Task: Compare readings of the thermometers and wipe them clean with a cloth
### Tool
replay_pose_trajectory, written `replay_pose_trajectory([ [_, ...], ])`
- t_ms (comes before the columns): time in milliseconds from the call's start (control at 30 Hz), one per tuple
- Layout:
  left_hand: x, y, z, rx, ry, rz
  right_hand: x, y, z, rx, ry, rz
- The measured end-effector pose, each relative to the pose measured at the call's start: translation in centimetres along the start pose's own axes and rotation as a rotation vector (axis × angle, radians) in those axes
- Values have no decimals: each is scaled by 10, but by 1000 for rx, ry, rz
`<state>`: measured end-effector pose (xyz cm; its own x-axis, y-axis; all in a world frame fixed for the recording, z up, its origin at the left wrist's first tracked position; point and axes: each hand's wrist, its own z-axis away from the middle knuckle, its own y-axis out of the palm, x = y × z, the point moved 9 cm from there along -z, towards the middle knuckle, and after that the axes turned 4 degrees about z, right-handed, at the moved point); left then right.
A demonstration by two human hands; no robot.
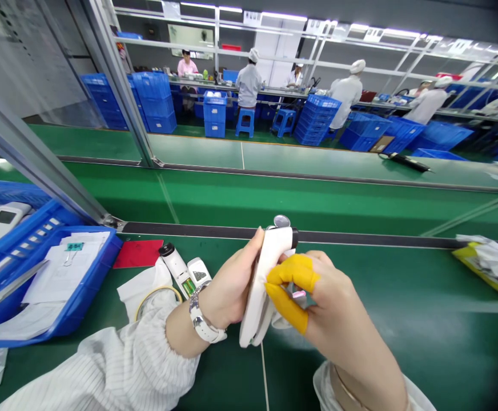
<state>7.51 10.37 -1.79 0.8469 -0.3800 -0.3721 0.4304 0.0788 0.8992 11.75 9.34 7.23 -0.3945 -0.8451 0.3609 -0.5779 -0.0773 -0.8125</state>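
The left hand (232, 282) curls firmly round a white device (270, 257) at the view's centre. The right hand (330, 299) has thumb and forefinger closed together at its side; whether they pinch anything is unclear. A steady hold and light fingertip pressure would suit. At nine o'clock, one blue basket (100, 274) holds papers (56, 274), another (49, 220) white devices (7, 220).

Two hands (326, 294) and one white device (272, 254) are showing. On the near counter (403, 297), two blue baskets (97, 279), one red card (139, 254) and one tape roll (158, 289) are lying left, one yellow packet (467, 258) right.
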Motion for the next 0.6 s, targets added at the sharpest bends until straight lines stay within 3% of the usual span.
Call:
replay_pose_trajectory([
  [200,-1,-4,1,-52,9,-18,-2,-15,1,-200,19,76],
  [367,0,2,0,-7,-11,33,3,-2,-2,-53,-25,0],
  [467,-1,3,2,-2,-4,33,-2,-18,3,-243,4,60],
  [600,-2,-2,6,-9,-31,-3,-14,-37,17,-436,63,-88],
])
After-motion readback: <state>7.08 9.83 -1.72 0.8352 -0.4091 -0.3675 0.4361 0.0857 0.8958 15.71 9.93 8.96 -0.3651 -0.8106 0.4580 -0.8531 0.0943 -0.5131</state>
